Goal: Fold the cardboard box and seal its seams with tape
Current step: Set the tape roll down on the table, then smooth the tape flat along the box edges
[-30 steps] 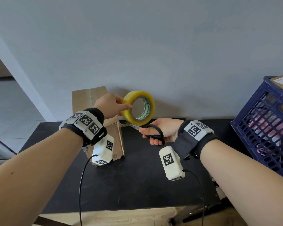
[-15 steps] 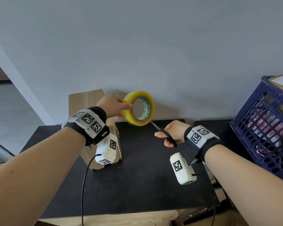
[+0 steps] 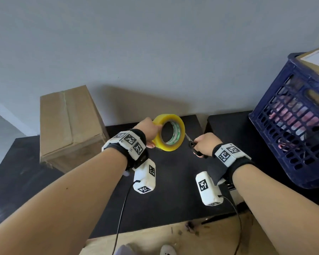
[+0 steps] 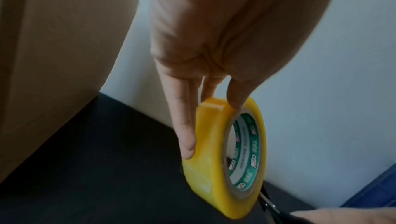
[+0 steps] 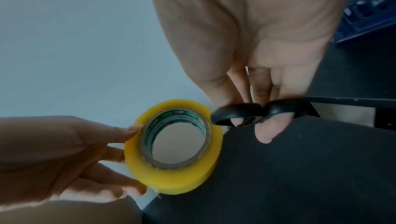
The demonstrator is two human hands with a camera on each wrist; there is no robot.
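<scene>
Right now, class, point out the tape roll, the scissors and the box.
tape roll (image 3: pixel 157 143), head view, yellow outer band at lower left.
scissors (image 5: pixel 235 112), right wrist view, left black handle loop.
box (image 3: pixel 63 116), head view, top face near the seam.

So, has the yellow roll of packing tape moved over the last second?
Yes. The yellow roll of packing tape, held by the left hand, overlapped the brown cardboard box before; now it is to the box's right, clear of it.
</scene>
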